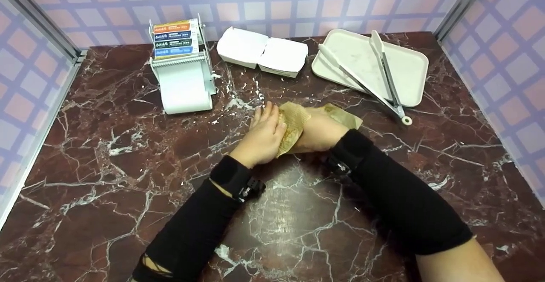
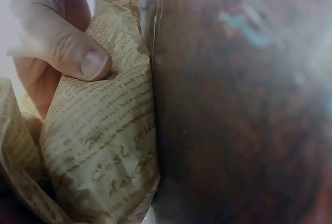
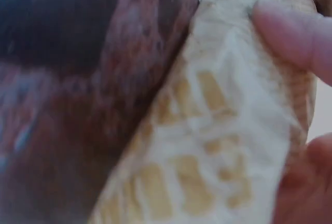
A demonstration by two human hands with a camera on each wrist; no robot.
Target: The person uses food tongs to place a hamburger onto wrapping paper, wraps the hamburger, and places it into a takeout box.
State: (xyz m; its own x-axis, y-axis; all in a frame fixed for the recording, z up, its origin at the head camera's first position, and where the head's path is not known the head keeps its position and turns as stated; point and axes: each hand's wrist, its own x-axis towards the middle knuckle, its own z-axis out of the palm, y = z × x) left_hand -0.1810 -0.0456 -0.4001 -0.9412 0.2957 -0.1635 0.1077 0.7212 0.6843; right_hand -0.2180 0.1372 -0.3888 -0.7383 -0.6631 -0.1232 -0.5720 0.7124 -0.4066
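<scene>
Both hands work on a brown wrapping paper (image 1: 294, 122) with printed text, bunched into a folded bundle on the table; whatever is inside it is hidden. My left hand (image 1: 262, 135) lies along the bundle's left side, its thumb pressing on the printed paper (image 2: 111, 130) in the left wrist view. On the other side, my right hand (image 1: 321, 130) grips the paper, and the right wrist view shows its thumb (image 3: 290, 37) on the crinkled paper (image 3: 218, 105). A flap of paper (image 1: 347, 118) sticks out beyond the right hand.
Behind the hands stands an open white cardboard box (image 1: 242, 45). At the back left is a label dispenser (image 1: 181, 58) with a white roll and colourful printed labels. Metal tongs (image 1: 387, 71) lie across a cream tray (image 1: 411, 67) at the back right, their handle end over the marbled table (image 1: 140, 154).
</scene>
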